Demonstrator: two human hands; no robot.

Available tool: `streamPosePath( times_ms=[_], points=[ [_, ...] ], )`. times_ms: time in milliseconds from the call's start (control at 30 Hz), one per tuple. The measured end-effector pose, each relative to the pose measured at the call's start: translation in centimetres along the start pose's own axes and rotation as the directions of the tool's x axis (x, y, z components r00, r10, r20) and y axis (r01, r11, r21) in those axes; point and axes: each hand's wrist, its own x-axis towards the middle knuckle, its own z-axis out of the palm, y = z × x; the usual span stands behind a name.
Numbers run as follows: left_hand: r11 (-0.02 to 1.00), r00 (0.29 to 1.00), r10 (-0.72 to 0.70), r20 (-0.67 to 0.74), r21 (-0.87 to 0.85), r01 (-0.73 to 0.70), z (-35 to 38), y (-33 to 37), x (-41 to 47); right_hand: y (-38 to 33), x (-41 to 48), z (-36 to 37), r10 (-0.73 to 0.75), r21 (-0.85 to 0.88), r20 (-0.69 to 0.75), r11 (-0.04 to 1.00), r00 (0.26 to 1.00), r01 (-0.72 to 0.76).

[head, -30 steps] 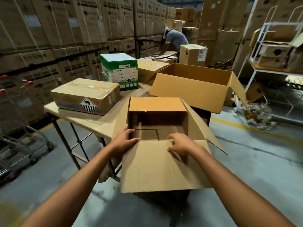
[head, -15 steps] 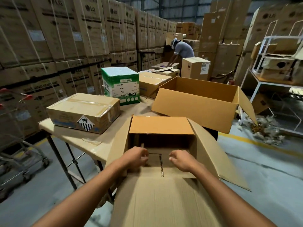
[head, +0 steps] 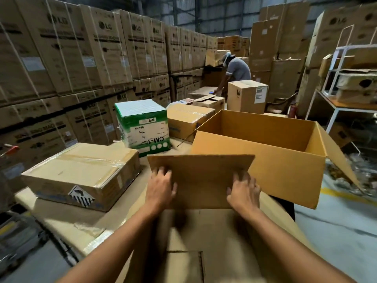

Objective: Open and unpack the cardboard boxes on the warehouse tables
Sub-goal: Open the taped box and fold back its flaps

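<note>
A small brown cardboard box (head: 206, 231) lies right below me with its top open. Its far flap (head: 202, 176) stands up, tilted towards me. My left hand (head: 161, 188) lies on the flap's left side and my right hand (head: 243, 190) on its right side, fingers spread against the cardboard. The box's inside is hidden behind the flap and my arms. A large open box (head: 265, 166), seemingly with nothing in it, stands just behind on the right. A sealed flat box (head: 81, 172) with a hazard label sits on the table (head: 61, 219) to the left.
A green and white box (head: 142, 127), a taped brown box (head: 185, 119) and a tall box (head: 246, 97) stand further back. A person (head: 236, 68) bends over the far end. Stacked cartons (head: 81, 58) wall the left; a white metal rack (head: 336, 111) stands right, a trolley (head: 16, 237) lower left.
Both hands went from the near rim into the box and now lie on the far flap, which has swung up towards me. The view has come closer and risen.
</note>
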Motion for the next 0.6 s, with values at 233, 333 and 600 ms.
streamPosePath(
  times_ms=[233,333,600],
  points=[
    [0.946,0.935,-0.265,0.237,-0.123,0.300,6.1,-4.9,3.3,3.7,5.5,4.0,0.055,0.204,0.246,0.973,0.968,-0.107],
    [0.951,0.916,-0.254,0.309,-0.094,0.295,7.0,-5.4,2.6,4.1,4.9,4.8,-0.029,0.129,0.279,0.992,0.960,-0.008],
    [0.963,0.924,-0.243,0.296,-0.039,0.266,5.0,-6.0,-2.4,3.5,-0.4,3.7,-0.003,0.007,0.251,1.000,0.968,0.001]
  ],
)
